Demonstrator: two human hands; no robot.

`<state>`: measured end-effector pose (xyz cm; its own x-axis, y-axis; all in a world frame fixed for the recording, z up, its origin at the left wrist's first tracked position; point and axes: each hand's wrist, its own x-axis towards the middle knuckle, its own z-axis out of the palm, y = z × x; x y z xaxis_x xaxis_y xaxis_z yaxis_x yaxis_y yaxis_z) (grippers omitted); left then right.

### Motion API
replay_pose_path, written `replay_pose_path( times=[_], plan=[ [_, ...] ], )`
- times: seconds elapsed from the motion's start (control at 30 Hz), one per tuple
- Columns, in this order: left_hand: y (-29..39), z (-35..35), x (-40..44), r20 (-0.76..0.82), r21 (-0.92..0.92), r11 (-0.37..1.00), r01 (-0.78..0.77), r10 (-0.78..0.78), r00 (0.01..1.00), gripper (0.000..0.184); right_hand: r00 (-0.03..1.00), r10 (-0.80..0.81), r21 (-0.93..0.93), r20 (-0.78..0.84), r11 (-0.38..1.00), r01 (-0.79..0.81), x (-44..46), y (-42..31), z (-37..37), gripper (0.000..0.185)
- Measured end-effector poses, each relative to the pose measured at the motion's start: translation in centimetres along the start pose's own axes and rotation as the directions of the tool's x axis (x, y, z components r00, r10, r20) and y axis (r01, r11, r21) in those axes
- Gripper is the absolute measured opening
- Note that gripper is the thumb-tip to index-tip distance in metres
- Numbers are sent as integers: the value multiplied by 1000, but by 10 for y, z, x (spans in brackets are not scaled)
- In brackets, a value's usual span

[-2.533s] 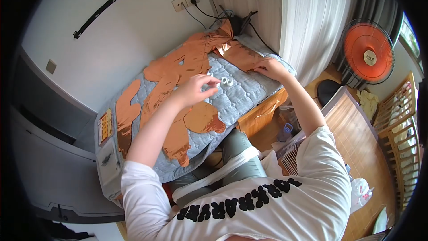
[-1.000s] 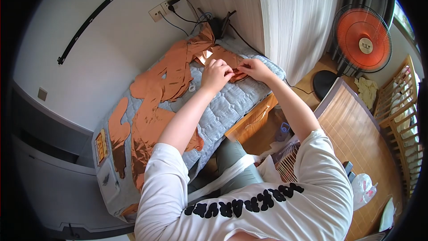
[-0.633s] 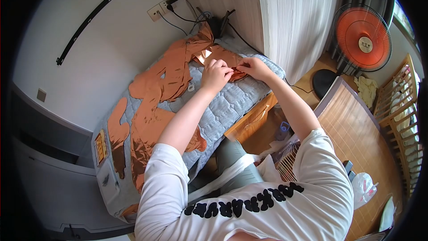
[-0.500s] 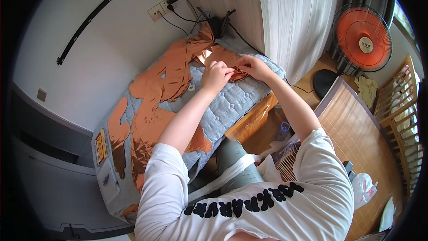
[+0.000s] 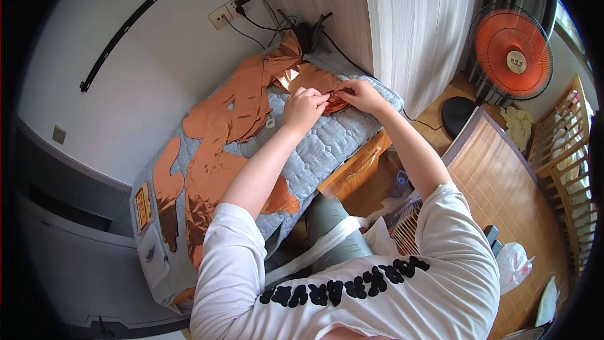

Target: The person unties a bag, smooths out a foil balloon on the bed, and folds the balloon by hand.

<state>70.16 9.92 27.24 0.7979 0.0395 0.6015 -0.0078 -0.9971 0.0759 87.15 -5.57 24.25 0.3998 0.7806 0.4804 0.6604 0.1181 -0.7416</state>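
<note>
A large sheet of shiny copper-coloured foil (image 5: 239, 104) lies spread and crumpled over a grey quilted mattress (image 5: 318, 148). At the sheet's right end, both of my hands meet over a bunched, darker fold of it. My left hand (image 5: 303, 108) is closed, with thumb and fingers pinching the foil's edge. Just to its right, my right hand (image 5: 362, 97) pinches the same bunched part, with its fingertips close to those of the left. Where the fingertips press, the exact grip is partly hidden. A small white ring-shaped item (image 5: 270, 123) rests on the mattress below my left wrist.
A pale wardrobe (image 5: 409, 31) stands behind the mattress, with cables and wall sockets (image 5: 225, 12) to its left. On the right are an orange fan (image 5: 513, 53), a wooden slatted rail (image 5: 563, 145) and a white plastic bag (image 5: 513, 264). A flat box (image 5: 143, 208) lies at lower left.
My hands stay at the same bunched foil, with only slight finger movement; the right fingers shift a little. The rest of the foil looks the same.
</note>
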Motion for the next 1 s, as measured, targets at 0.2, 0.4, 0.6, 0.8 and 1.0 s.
replay_pose_path(
  times=[0.2,0.4,0.6,0.8,1.0],
  plan=[
    [1,-2,0,0,11,1000,8,-8,1000,18,992,-124,-63,28,990,126,2,1,0,17],
    [2,-3,-1,8,8,1000,27,-27,1000,19,988,-131,-67,83,988,137,1,0,-2,17],
    [0,-2,0,19,5,1000,27,-27,999,19,990,-112,-61,84,991,117,2,4,1,18],
    [3,-6,-1,46,-50,997,63,-60,997,20,994,-96,-126,61,987,103,4,8,4,20],
    [11,-14,-4,53,-104,986,126,-121,991,22,997,-44,-96,58,994,49,4,8,3,22]
  ],
)
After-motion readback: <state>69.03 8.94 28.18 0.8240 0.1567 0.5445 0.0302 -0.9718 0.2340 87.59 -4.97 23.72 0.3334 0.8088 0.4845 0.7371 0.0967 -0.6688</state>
